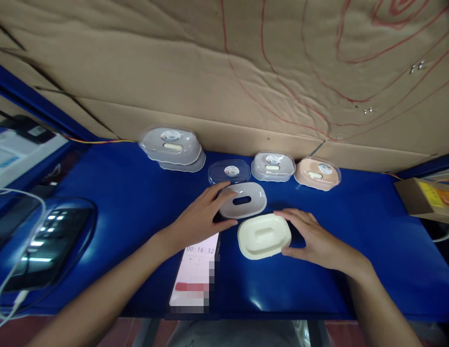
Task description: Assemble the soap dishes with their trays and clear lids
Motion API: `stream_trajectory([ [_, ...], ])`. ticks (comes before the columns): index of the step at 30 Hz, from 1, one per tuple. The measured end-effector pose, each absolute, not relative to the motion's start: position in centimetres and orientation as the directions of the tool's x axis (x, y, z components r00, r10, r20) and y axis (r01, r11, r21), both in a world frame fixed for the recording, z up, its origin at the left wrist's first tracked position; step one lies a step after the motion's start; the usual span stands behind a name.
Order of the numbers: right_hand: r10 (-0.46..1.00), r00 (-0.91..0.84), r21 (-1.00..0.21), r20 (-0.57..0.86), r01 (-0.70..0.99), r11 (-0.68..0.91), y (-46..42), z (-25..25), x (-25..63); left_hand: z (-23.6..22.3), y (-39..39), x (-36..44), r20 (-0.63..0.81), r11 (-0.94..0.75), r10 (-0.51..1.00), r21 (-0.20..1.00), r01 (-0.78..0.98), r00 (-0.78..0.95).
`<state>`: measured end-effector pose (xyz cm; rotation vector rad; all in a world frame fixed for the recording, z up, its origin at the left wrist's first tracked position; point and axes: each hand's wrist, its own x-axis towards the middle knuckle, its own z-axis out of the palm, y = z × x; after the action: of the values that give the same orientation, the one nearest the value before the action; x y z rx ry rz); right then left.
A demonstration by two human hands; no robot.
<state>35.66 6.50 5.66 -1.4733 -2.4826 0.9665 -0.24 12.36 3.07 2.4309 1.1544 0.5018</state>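
My left hand [206,209] grips the left end of a grey oval soap dish tray [258,205] with a slot through its middle, thumb at the near rim and fingers at the far one. In front of it and slightly right, a cream oval soap dish base [264,248] with a raised centre sits between the thumb and fingers of my right hand [304,236], which touch its right end. Just behind the grey tray lies a clear lid [217,172] with a round label.
Packed soap dishes line the back of the blue table [119,193]: a grey stack [188,149], another grey one [282,168] and a pink one [309,180]. A phone [195,270] shows a timer. A black tablet [47,246] with cables lies left; a cardboard box [415,197] stands right.
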Motion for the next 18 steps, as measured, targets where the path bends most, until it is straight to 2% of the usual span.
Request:
stream_trajectory([
  [4,0.814,-0.555,-0.566,-0.17,0.731,0.381,6.8,5.2,35.2,3.1,12.1,-0.2,0.153,-0.589,0.79,0.46,0.665,0.594],
  [7,0.856,-0.517,-0.581,-0.006,0.698,0.418,8.1,4.7,35.0,3.3,11.8,0.1,0.193,-0.603,0.787,0.441,0.665,0.586],
  [9,0.894,-0.424,-0.523,0.143,0.735,0.432,9.7,4.3,34.9,3.5,11.6,0.3,0.224,-0.627,0.77,0.44,0.643,0.597],
  [11,0.902,-0.355,-0.406,0.245,0.807,0.428,11.5,3.6,34.6,3.6,11.4,0.4,0.25,-0.662,0.74,0.434,0.611,0.624],
  [14,0.894,-0.339,-0.252,0.292,0.875,0.414,13.9,2.6,34.1,3.8,11.3,0.5,0.284,-0.702,0.705,0.415,0.579,0.65],
  [18,0.881,-0.321,-0.203,0.347,0.891,0.405,14.8,1.5,33.8,4.1,11.3,0.5,0.321,-0.705,0.706,0.408,0.58,0.632],
])
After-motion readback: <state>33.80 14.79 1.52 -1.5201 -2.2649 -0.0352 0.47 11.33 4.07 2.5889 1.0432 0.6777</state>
